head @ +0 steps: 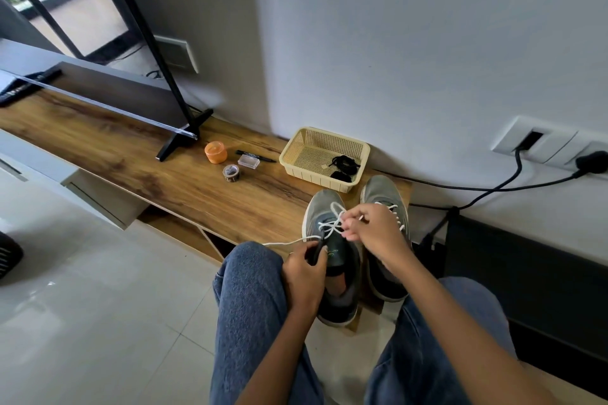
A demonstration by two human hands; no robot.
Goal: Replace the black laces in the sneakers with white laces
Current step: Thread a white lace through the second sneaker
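While the two grey sneakers sit side by side at the right end of the wooden shelf [184,187], the left hand [304,276] grips the tongue and collar of the left sneaker [332,260] — its fingers curled round it. The right hand [371,227] pinches the white lace [330,223] above the eyelets. The right sneaker [381,194] already carries white lacing. Black laces [343,166] lie in the cream basket [297,149] at the shelf's back edge — just behind the sneakers
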